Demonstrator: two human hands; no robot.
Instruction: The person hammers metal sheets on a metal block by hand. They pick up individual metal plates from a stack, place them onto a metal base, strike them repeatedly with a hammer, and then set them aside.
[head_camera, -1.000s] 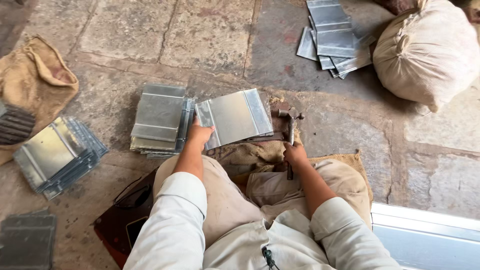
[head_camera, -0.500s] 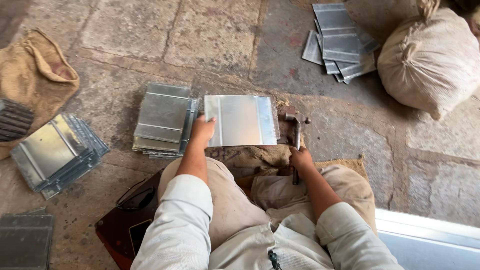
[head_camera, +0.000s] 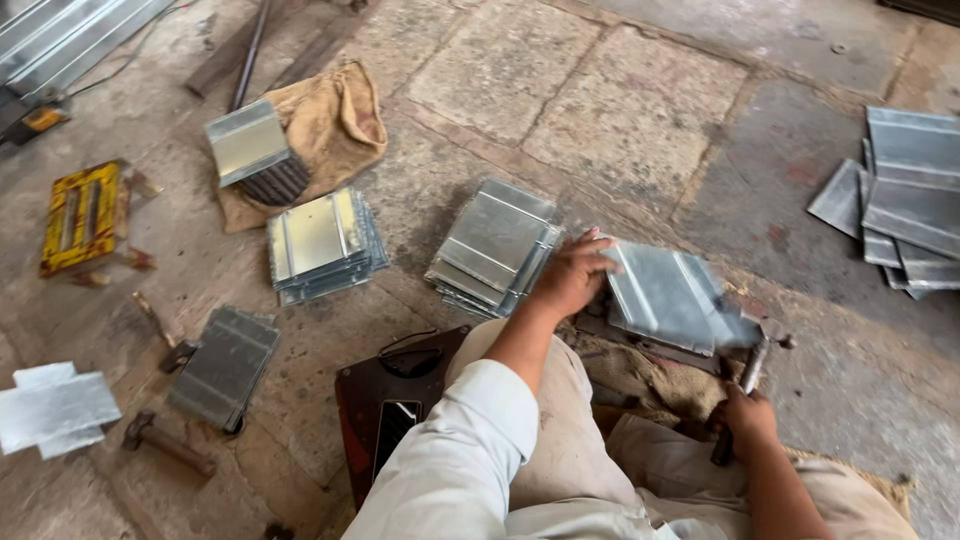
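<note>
My left hand (head_camera: 572, 275) grips the near left edge of a grey sheet-metal piece (head_camera: 672, 296) with folded ribs, holding it over a dark iron bar on the stone floor. A hammer (head_camera: 745, 380) is gripped by its handle in my right hand (head_camera: 742, 416), its head just at the piece's right corner. To the left of my left hand lies a stack of similar folded metal pieces (head_camera: 495, 245). My knees in light trousers fill the lower middle of the view.
More metal stacks lie at left (head_camera: 320, 243) and lower left (head_camera: 222, 365), loose sheets at far right (head_camera: 905, 205). A burlap sack (head_camera: 325, 125) holds a metal piece. A yellow tool (head_camera: 80, 215), a spare hammer (head_camera: 165, 445) and a dark board (head_camera: 385, 400) lie nearby.
The view has swung left, showing more floor and stacks. My left hand has turned the metal piece, now angled to the right. The hammer has come down beside its right corner.
</note>
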